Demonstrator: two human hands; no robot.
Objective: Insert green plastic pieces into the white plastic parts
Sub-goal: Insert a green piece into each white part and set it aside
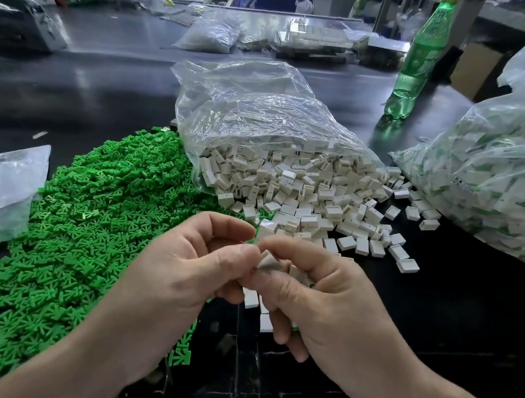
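Note:
A big heap of green plastic pieces (91,213) covers the dark table on the left. White plastic parts (303,196) spill from an open clear bag (256,117) in the middle. My left hand (189,265) and my right hand (319,295) meet in front of the piles, fingertips together. My right hand pinches a white part (266,260) and keeps several more white parts in its curled fingers. My left hand's thumb and fingers pinch at the same spot; what they grip is hidden.
A large clear bag of assembled white and green parts (499,178) lies at the right. A green drink bottle (418,63) stands behind it. An empty plastic bag (3,191) lies at the left edge. More bags and boxes crowd the back.

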